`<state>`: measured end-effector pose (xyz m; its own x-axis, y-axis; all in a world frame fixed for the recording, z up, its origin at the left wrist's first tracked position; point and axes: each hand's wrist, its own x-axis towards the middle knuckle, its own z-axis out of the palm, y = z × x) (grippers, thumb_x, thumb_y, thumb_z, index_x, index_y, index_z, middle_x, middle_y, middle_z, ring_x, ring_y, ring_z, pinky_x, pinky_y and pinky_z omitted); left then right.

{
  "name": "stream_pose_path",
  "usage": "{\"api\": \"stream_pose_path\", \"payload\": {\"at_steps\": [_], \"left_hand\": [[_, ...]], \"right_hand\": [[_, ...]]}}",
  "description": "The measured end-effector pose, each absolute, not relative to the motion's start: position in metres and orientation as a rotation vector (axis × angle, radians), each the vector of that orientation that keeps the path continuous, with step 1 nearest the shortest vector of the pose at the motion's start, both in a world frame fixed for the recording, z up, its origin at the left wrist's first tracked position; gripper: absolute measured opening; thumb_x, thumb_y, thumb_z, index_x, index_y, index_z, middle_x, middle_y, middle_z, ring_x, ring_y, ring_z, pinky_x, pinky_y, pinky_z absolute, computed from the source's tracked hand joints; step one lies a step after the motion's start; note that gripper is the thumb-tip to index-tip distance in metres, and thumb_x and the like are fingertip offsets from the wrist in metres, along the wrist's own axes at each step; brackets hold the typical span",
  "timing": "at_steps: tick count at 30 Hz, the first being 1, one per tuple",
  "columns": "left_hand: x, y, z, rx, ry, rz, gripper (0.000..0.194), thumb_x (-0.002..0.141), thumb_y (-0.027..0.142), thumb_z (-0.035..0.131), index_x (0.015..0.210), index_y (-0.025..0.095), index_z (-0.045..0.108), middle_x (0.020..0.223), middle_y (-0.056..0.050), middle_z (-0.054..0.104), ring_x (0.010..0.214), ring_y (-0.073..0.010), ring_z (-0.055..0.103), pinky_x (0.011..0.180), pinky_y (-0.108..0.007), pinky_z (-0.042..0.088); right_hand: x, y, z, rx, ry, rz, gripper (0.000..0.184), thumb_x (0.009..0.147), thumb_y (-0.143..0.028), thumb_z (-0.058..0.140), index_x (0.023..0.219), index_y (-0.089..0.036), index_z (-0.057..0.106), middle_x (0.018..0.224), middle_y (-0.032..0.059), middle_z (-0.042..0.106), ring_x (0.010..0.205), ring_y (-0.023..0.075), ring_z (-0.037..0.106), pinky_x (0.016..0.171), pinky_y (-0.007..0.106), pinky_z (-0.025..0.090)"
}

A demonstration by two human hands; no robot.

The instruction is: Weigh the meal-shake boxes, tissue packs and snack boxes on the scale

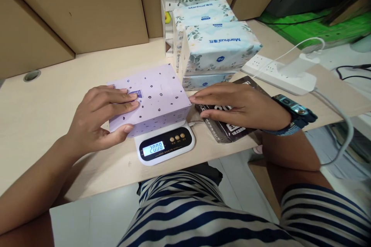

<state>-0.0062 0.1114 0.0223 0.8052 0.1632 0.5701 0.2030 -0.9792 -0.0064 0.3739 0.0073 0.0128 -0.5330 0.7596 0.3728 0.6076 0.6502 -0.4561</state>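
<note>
20.08 on scale (174,148); left hand (94,117) on lilac box (160,94); right hand (246,104) alongside

Got the left hand (101,114) laid flat-ish, fingers (111,97) pretty straight and close together, thumb (116,136) split off below. Holding the right hand (234,108) opposite, fingers pointing back at it, thumb just underneath. Right elbow (314,162) bent pretty hard too.
</note>
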Motion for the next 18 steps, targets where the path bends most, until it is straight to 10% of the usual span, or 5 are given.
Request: {"api": "stream_pose_path", "payload": {"at_steps": [13,18], "left_hand": [[0.005,0.115,-0.022,-2.748,-0.504,-1.233,0.049,0.098,0.074,0.048,0.134,0.043,0.061,0.116,-0.005,0.078,0.114,-0.0321,0.075,0.107,-0.068,0.058],[0.018,0.119,-0.069,-2.535,-0.577,-1.719,0.051,0.096,0.073,0.030,0.132,0.044,0.049,0.124,-0.007,0.064,0.131,-0.0328,0.061,0.123,-0.074,0.039]], "right_hand": [[0.376,0.010,0.003,-1.015,-2.372,0.215,0.048,0.111,-0.047,0.060,0.158,-0.039,0.063,0.151,-0.0006,0.073,0.137,0.0239,0.073,0.114,0.047,0.065],[0.371,0.014,-0.003,-1.016,-2.372,0.090,0.043,0.113,-0.047,0.054,0.150,-0.031,0.068,0.125,0.0052,0.083,0.105,0.0233,0.080,0.092,0.043,0.066]]}}
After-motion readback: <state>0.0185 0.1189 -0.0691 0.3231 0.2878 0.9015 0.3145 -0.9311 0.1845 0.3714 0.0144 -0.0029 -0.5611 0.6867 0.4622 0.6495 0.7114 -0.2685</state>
